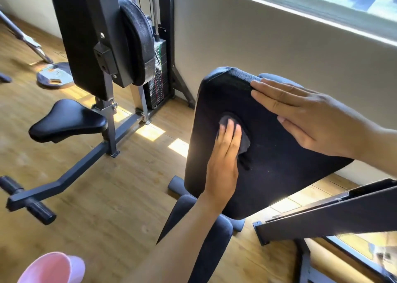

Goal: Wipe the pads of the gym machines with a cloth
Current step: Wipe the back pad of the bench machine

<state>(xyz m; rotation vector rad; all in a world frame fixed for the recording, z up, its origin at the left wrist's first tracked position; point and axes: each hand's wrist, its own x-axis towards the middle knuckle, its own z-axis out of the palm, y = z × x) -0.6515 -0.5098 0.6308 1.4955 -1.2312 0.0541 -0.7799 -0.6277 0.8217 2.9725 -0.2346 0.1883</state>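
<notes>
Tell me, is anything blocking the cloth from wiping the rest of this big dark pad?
Only the right hand, resting flat on the large dark padded cushion near its upper edge. The left hand presses the small dark grey cloth mid-pad; the lower part shows nothing in the way.

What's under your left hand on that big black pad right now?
A dark cloth lies under the left hand, pressed flat on the pad. Only its edges show past the fingers; the rest, and the pad beneath, is covered.
</notes>
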